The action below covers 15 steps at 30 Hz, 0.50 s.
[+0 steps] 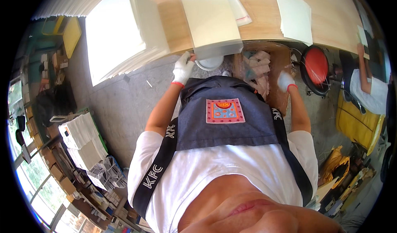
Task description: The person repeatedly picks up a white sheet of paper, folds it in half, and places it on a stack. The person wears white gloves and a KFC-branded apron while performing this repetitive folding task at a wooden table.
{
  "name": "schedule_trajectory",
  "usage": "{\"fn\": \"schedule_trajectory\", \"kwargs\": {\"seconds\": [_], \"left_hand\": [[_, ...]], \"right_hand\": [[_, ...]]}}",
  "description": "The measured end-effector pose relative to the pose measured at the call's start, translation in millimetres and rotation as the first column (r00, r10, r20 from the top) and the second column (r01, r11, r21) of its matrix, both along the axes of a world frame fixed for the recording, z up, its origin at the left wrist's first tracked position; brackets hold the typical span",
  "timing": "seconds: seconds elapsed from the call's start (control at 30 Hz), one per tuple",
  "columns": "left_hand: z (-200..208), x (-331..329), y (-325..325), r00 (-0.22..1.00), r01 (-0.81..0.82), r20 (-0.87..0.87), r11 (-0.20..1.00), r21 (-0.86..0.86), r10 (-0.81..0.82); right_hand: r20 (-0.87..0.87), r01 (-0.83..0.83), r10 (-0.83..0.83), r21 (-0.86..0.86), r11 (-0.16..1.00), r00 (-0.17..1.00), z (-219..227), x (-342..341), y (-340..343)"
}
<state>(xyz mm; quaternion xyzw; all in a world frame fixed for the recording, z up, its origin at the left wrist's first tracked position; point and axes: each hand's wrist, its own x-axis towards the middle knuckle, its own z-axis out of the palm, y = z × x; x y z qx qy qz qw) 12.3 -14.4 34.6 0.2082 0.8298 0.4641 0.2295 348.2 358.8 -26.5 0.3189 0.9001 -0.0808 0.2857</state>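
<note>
My left hand, in a white knit glove with a red cuff, is at the table's near edge. Its bare fingertips are bent in close to the near left corner of a stack of cream sheets; what they grip, if anything, is hidden. The stack's front side looks grey and translucent and overhangs the edge. Gloved the same way, my right hand hangs below table height by a cardboard box holding crumpled pinkish scraps. Motion smears its fingers.
A tall stack of white sheets covers the wooden table's left part; a smaller white pile lies right. Under the edge is a white bucket. A red-seated stool and another person holding paper are at right.
</note>
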Motion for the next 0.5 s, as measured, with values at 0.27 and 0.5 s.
{"fn": "schedule_trajectory", "kwargs": {"seconds": [0.27,0.5], "left_hand": [[16,-13,23,0.394,0.269,-0.887,0.953,-0.138,-0.240],[14,-17,12,0.626,0.209,-0.739,0.966,-0.149,-0.249]], "right_hand": [[-0.677,-0.237,0.208,0.051,0.970,0.706,129,-158,-98],[-0.654,-0.412,0.329,0.029,0.911,0.681,99,-206,-100]]}}
